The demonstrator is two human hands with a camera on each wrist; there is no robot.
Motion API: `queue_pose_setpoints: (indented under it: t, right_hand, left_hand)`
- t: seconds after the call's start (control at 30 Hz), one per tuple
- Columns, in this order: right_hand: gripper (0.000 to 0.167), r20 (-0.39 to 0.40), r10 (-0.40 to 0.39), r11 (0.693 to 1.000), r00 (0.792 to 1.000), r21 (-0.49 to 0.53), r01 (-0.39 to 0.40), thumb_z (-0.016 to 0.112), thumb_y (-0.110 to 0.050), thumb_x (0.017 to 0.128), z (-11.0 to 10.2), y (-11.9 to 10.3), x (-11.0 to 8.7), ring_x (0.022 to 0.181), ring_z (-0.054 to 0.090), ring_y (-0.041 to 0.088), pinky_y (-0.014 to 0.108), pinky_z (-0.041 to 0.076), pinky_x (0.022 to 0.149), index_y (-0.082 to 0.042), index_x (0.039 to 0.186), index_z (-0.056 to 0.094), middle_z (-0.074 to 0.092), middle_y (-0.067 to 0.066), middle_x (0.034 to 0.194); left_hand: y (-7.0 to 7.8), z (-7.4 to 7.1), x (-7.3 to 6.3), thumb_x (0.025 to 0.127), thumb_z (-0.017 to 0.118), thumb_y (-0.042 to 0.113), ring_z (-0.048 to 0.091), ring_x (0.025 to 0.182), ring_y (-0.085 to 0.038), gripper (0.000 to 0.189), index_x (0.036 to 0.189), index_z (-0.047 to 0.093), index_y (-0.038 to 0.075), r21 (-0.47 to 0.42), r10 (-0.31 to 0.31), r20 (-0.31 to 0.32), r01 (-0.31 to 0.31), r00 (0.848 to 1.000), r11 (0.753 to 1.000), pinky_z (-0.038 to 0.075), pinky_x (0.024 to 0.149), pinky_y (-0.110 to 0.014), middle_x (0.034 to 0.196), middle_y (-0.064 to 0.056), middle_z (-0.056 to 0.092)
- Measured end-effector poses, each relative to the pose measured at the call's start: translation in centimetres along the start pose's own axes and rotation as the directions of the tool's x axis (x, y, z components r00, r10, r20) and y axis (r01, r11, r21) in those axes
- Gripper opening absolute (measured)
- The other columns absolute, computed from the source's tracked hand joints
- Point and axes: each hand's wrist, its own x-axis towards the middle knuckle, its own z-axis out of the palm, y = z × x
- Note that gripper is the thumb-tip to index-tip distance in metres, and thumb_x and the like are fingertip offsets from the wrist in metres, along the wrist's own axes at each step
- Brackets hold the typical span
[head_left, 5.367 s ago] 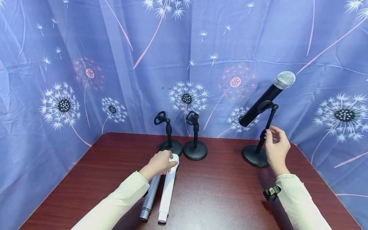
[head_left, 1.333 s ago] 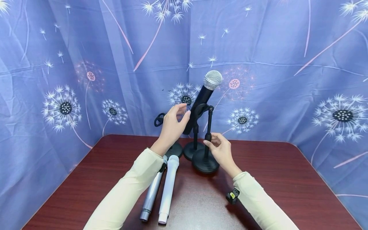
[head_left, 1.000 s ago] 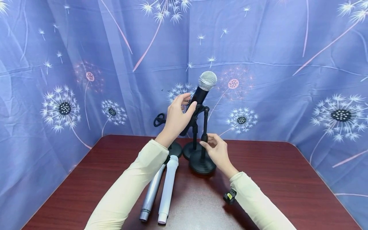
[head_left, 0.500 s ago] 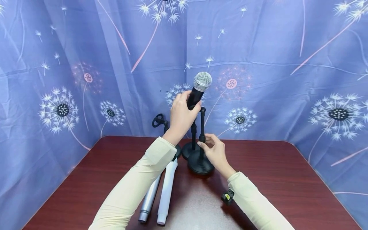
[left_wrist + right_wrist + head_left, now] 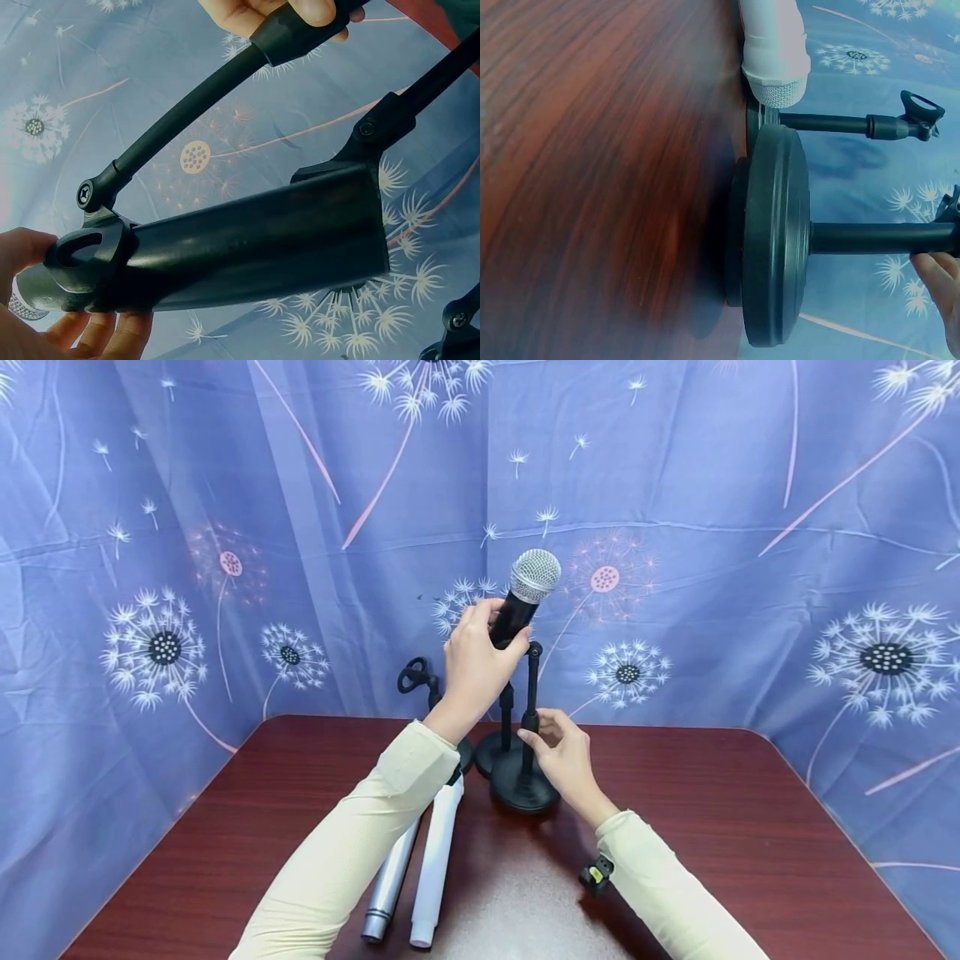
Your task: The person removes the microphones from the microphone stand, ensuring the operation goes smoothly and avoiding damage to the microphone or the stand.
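Observation:
A black microphone [image 5: 514,615] with a silver mesh head leans in the clip [image 5: 88,255] of a black desk stand [image 5: 532,681]. My left hand [image 5: 477,662] holds its body just below the head; in the left wrist view the thumb is above and the fingers lie beneath it. My right hand [image 5: 567,763] pinches the middle of the stand's pole. The stand's round base [image 5: 776,240] is at the table; the right wrist view does not show plainly whether it touches. The left hand hides part of the clip in the head view.
Two more black stands hold no microphone: one [image 5: 506,708] right behind the held stand, another [image 5: 413,675] to its left. A white microphone [image 5: 435,868] and a silver one [image 5: 390,885] lie side by side on the dark red table [image 5: 720,827]. A blue dandelion curtain [image 5: 300,552] hangs behind.
The stand with the black microphone has come from the table's right side to the middle in my right hand. My left hand has left the white microphone and now grips the black one.

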Motion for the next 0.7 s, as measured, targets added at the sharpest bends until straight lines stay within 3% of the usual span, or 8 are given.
queue_pose_setpoints:
  t: [0.47,0.7]
  right_hand:
    - [0.028,-0.013,-0.013,1.0,1.0,-0.005,0.013,0.077,-0.005,0.081,-0.73,0.23,0.16,0.076,0.068,0.023,0.027,0.055,0.066,-0.001,0.106,0.065,0.071,0.01,0.083]
    - [0.03,-0.028,-0.039,0.999,0.999,-0.013,0.039,0.078,-0.003,0.079,-0.88,0.55,0.31,0.074,0.067,0.023,0.022,0.053,0.065,0.0,0.105,0.065,0.071,0.011,0.081]
  left_hand:
    - [0.49,-0.16,-0.31,0.087,0.07,0.027,0.062,0.093,-0.02,0.039,0.118,0.058,0.008,-0.051,0.015,0.002,-0.015,1.0,0.999,0.045,0.083,-0.042,0.106,-0.008,0.063]
    - [0.6,-0.31,-0.21,0.088,0.069,0.027,0.062,0.094,-0.021,0.039,0.119,0.054,0.007,-0.097,-0.01,0.006,0.011,1.0,0.995,0.045,0.082,-0.043,0.106,-0.008,0.063]
